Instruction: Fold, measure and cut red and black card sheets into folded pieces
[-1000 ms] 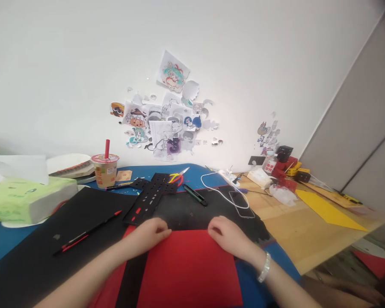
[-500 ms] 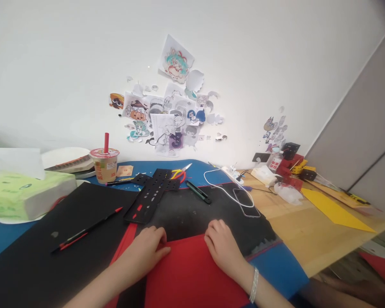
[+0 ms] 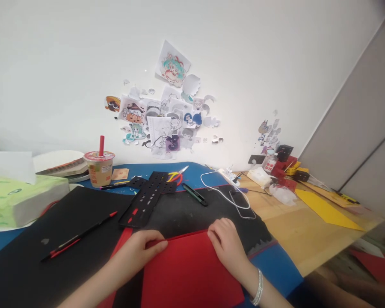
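Observation:
A red paper sheet [image 3: 189,269] lies on black sheets in front of me. My left hand [image 3: 144,248] pinches its far left corner, fingers over the edge. My right hand [image 3: 226,244], with a silver bracelet at the wrist, holds the far right corner the same way. The far edge of the red sheet looks slightly lifted between my hands. A black cut-out cross shape [image 3: 147,196] lies just beyond my left hand. A red and black pencil [image 3: 78,235] rests on the black paper [image 3: 51,256] to the left.
A drink cup with a red straw [image 3: 99,167], a green tissue pack [image 3: 19,199], scissors [image 3: 176,175], a black utility knife [image 3: 195,194], a phone on a white cable [image 3: 242,204] and yellow paper [image 3: 327,209] sit around. Stickers cover the wall [image 3: 167,115].
Both hands have slid slightly along the red sheet's far edge and curled over it, lifting that edge a little. The view has shifted slightly.

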Tool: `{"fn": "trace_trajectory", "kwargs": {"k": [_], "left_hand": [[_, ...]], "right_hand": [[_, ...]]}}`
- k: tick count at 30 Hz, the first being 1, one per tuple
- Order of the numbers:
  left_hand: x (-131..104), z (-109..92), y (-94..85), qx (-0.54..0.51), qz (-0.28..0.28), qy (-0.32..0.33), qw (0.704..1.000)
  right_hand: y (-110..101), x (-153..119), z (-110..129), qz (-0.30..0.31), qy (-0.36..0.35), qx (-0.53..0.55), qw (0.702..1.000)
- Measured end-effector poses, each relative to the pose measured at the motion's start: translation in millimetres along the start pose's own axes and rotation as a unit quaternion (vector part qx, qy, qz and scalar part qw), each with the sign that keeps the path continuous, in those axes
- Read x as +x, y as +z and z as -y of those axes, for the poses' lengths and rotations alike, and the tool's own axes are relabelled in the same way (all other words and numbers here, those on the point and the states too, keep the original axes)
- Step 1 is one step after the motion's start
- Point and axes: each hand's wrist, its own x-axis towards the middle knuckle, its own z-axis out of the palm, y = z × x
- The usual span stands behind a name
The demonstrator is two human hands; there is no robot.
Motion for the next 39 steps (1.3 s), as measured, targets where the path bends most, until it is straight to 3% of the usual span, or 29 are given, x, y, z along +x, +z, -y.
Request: {"fn": "trace_trajectory", "kwargs": {"k": [7, 15, 29, 35, 39], "left_hand": [[0, 4, 3.7, 0.017, -0.012, 0.018, 1.000], [4, 17, 6.3, 0.054, -0.023, 0.034, 0.998], [5, 16, 11.2, 0.134, -0.078, 0.022, 0.988], [8, 21, 16.7, 0.164, -0.074, 0.008, 0.984], [7, 19, 14.2, 0.173, -0.065, 0.009, 0.983]], "right_hand": [[6, 1, 1, -0.016, 0.010, 0.022, 1.000], [13, 17, 0, 0.009, -0.005, -0.001, 1.000], [29, 31, 15, 0.026, -0.037, -0.033, 0.998], [30, 31, 9, -0.004, -0.028, -0.019, 0.999], [13, 29, -21, -0.086, 0.040, -0.037, 0.995]]}}
